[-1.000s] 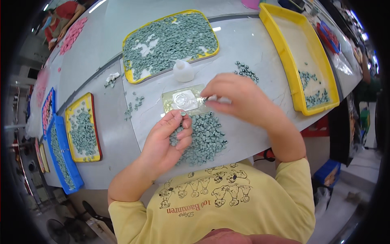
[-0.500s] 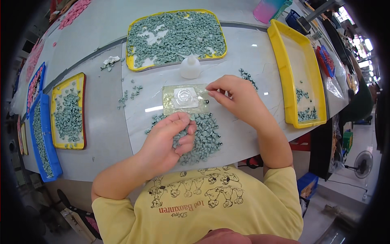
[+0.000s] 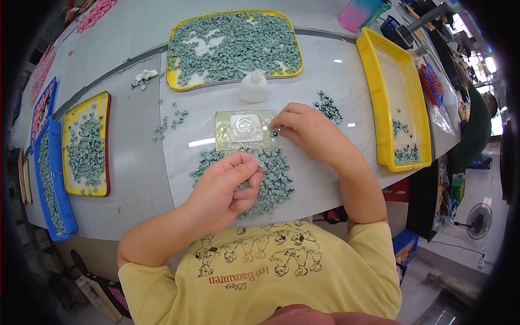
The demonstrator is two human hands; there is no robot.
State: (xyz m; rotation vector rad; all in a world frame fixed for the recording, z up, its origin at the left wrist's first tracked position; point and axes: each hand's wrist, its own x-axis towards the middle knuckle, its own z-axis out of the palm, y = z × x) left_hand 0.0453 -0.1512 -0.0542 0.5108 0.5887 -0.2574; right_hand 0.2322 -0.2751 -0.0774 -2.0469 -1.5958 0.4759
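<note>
Piece [image 3: 261, 164] sits clamped between left fingers [image 3: 250, 164], dark bead [image 3: 274, 133] at right fingers [image 3: 286, 120], grip unclear.

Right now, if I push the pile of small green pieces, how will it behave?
The pile of small green pieces would probably spread rather than move as a block, since they lie loose and jumbled. Each looks small and fairly crisp-edged, so likely light and stiff. The tabletop shows glossy reflections, so strays may slide easily.
</note>
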